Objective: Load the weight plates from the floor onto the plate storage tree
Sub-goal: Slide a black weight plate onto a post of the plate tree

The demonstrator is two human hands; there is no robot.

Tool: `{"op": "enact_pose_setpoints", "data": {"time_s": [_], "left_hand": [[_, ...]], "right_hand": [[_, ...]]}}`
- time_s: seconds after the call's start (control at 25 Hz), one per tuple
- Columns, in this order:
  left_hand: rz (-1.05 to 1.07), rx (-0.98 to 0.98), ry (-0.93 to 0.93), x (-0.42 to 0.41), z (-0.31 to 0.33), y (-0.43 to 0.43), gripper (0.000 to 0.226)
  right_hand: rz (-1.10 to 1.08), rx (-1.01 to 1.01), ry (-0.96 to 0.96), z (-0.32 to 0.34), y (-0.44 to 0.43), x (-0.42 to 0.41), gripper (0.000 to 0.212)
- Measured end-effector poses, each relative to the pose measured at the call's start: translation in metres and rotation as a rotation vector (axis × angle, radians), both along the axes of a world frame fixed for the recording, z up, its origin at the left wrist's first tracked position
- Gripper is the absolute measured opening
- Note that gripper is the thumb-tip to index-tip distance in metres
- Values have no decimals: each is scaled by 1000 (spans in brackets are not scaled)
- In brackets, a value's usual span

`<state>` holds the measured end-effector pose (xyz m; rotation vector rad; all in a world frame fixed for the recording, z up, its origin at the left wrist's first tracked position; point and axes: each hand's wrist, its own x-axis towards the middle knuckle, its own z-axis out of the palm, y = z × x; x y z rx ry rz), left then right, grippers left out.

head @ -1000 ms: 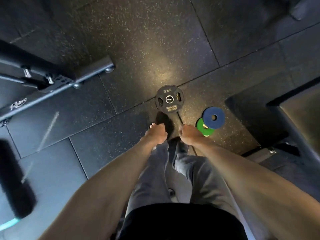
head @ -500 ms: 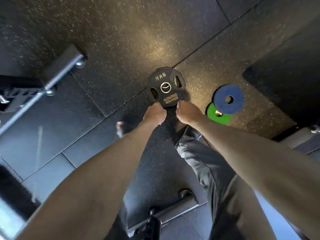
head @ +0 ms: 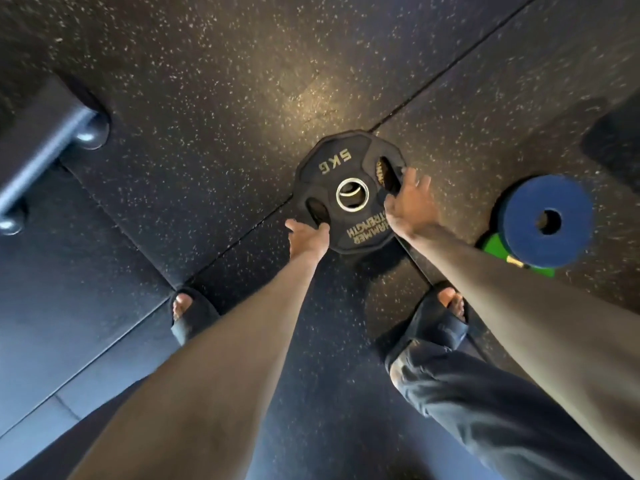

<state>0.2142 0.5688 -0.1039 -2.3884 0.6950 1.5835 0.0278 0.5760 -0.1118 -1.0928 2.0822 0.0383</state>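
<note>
Item under handling: black plate (head: 325, 181), marked 5 KG, on the speckled rubber floor (head: 207, 98) just past the centre of the view, at 12 o'clock from the person's feet. A shadow lies under its near edge. Whether it is clear of the floor cannot be told.

Left hand (head: 306, 237): at the plate's 7 o'clock, fingers curled into the grip slot there, holding the rim.

Right hand (head: 410, 206): at the plate's 3 o'clock, fingers hooked over the rim at the second grip slot, thumb on the near face. Both hands grip the plate.

Other plates: blue plate (head: 547, 221) lies flat at 3 o'clock from the black plate, apart from it. It rests on top of a green plate (head: 493, 245), which shows only at the blue plate's 7 o'clock edge.

Surroundings: a grey metal frame foot (head: 41, 147) with rounded end caps stands at 9 o'clock in the view, well apart from the plates. Left sandal (head: 192, 317) and right sandal (head: 440, 323) are planted on the floor at 6 o'clock from the black plate.
</note>
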Motion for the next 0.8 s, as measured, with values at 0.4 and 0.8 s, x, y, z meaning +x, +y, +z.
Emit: {"op": "enact_pose_setpoints", "data": {"time_s": [0.4,0.8], "left_hand": [[115,-221,-117,-9,-50,-15,49],[56,-209,-25,11,39,-43,42]], "right_hand": [[-4,-193,152,-43,-32,0,38],[4,-227,101,35,-35,12,34]]}}
